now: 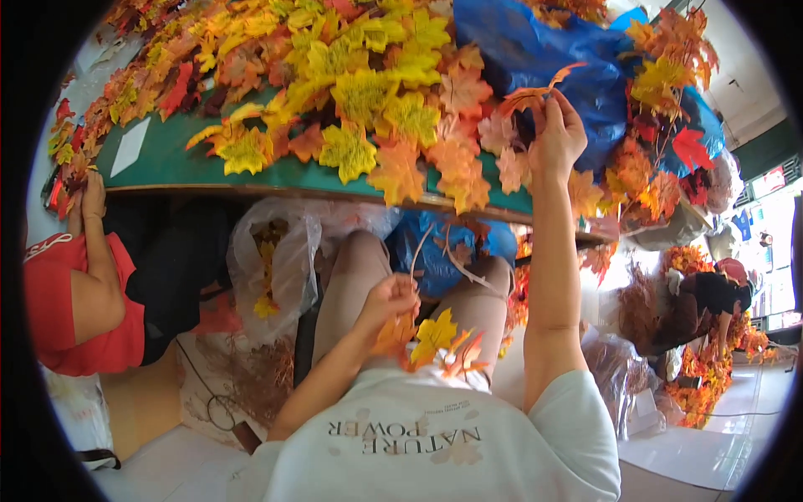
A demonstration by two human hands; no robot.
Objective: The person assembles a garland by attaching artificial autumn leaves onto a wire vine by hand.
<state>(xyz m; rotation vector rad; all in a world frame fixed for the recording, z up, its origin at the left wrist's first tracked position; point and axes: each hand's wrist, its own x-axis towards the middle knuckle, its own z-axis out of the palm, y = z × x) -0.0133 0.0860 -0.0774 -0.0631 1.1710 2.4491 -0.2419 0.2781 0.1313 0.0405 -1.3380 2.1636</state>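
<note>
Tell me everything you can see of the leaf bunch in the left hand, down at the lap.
The leaf bunch is a small cluster of artificial maple-shaped leaves, yellow in the middle with orange ones around it, looking like thin fabric or plastic. Thin pale stems rise from it toward the table edge. The left hand grips it from above at the lap, over the knees, just above the white shirt. It fans out to the right of the hand, leaves intact.

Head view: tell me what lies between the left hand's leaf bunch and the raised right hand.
In the head view, the green table's wooden edge, overhung by orange fabric leaves, crosses between the left hand and right hand.
</note>
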